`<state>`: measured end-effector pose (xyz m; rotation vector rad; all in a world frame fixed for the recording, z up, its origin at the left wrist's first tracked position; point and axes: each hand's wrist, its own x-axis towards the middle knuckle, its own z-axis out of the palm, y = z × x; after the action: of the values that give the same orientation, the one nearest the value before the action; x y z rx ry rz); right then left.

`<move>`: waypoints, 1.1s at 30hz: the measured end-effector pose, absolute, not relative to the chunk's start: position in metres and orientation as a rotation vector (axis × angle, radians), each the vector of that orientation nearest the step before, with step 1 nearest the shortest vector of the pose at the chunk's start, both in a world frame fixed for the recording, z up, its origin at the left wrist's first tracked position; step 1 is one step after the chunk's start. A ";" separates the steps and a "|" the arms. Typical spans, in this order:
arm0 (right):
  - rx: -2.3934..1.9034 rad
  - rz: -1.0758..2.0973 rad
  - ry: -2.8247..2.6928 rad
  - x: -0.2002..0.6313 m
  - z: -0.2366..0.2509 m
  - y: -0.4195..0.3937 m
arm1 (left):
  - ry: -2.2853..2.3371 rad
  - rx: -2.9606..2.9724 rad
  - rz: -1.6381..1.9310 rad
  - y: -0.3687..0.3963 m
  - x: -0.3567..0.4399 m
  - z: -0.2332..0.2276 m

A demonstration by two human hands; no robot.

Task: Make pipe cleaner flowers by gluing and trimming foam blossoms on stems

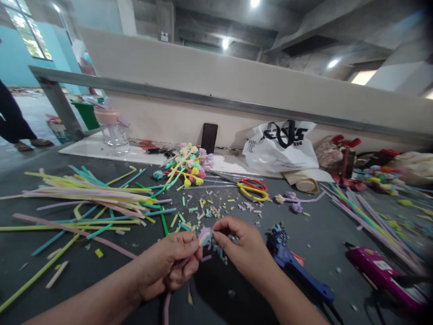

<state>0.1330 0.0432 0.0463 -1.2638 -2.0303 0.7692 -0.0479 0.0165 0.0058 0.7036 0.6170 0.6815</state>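
My left hand (169,264) near front edge of bench (40,266), grip pinched on pale purple straw flower (204,234), its stem trailing down under palm so head sits up for work; my right hand (241,246) fingertips closed on flower's other side, steadying it. Blue glue gun (294,266) just right of it, within reach. Straw offcuts (209,207) mid-bench. Long straws (88,198) left. Scissors (253,188), finished flower bunch (189,164) toward back edge
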 end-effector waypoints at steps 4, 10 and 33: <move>-1.264 0.775 -2.040 0.133 0.048 0.044 | 0.621 0.700 0.680 0.016 -0.048 0.006; -1.251 0.749 -2.063 0.134 0.048 0.043 | 0.625 0.701 0.682 0.016 -0.048 0.006; -1.181 0.737 -2.068 0.134 0.053 0.042 | 0.635 0.726 0.657 0.015 -0.049 0.007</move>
<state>0.1344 0.0418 0.0529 -1.1809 -2.0680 0.7373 -0.0493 0.0148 0.0071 0.7256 0.6349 0.6575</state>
